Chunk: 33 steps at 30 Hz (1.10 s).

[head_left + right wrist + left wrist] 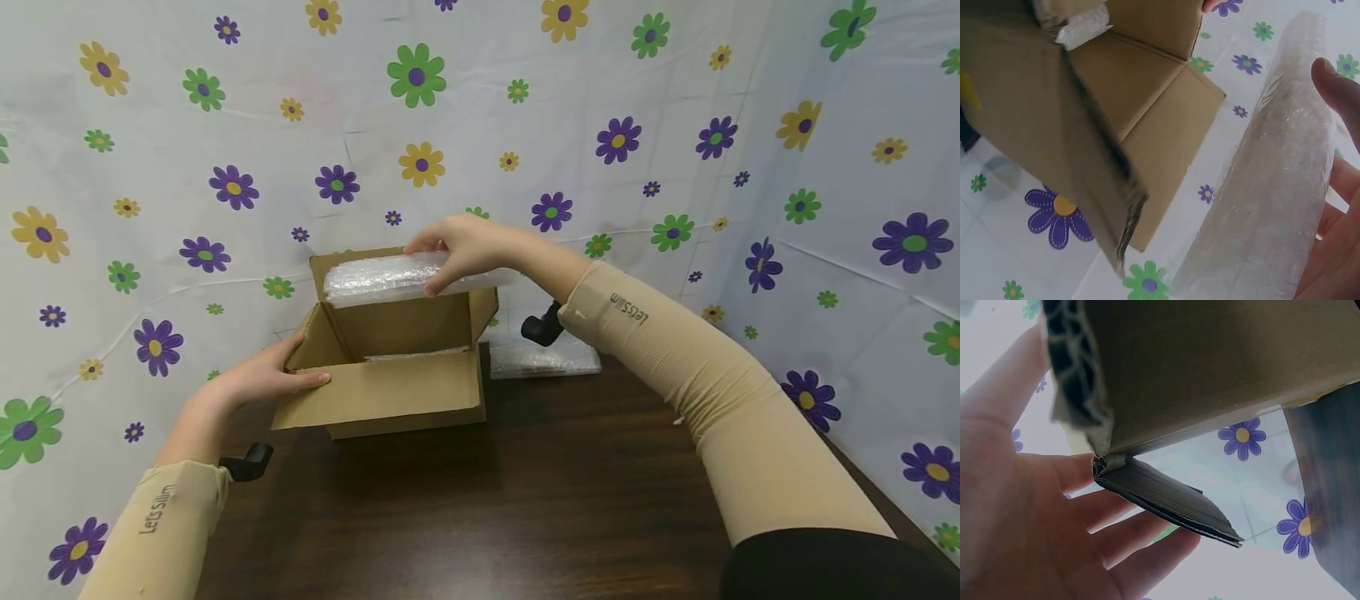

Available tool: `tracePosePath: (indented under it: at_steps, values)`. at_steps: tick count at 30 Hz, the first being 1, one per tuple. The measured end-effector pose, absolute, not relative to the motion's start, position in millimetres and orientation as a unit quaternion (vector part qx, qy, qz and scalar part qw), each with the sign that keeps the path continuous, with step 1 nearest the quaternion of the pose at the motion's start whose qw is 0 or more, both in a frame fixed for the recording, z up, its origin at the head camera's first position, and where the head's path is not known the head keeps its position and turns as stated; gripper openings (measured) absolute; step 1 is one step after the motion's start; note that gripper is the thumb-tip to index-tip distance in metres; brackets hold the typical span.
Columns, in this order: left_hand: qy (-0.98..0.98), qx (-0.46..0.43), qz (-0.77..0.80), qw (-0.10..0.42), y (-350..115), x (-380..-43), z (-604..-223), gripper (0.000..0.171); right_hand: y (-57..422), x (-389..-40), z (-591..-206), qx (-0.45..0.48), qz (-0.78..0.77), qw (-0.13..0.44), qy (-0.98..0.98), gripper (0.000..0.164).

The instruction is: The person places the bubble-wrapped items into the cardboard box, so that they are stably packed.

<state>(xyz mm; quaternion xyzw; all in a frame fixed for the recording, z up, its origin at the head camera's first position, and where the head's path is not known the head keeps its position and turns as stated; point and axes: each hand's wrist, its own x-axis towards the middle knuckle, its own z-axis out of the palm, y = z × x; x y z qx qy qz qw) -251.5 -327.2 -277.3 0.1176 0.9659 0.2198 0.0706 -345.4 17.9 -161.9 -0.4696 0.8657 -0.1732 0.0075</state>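
An upright cardboard box (408, 421) stands with its top flaps spread. My left hand (262, 379) holds its left corner, the thumb on the front flap (390, 390) and the fingers at the side. In the left wrist view, those fingers (1125, 534) lie against a folded flap (1166, 494). Above the box's back edge, my right hand (476, 246) grips a bubble-wrap bundle (375, 279), thumb on the near side and fingers over the top. The right wrist view shows this long, clear bundle (1266, 181) beside the box opening. Inside the box lies another bubble-wrapped piece (1085, 26).
Another bubble-wrapped package (546, 358) lies on the dark wooden table (450, 508), right of the box. A flower-printed sheet (480, 117) hangs close behind the box and along the right side. Small black camera mounts (542, 325) stick out from both wrists.
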Motion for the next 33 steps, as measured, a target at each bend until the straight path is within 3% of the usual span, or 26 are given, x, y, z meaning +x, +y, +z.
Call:
tracePosePath:
  at_steps: [14,33]
  values:
    - [0.964,0.121,0.225,0.067,-327.6,-252.9,-278.1,0.101,-23.4,-351.0,-169.0,-0.454,-0.172,0.012,0.874,0.064]
    - [0.963,0.124,0.231,0.062,-328.5,-252.4,-278.9,0.102,-58.8,-361.8,-209.1,-0.427,-0.184,0.069,0.883,0.065]
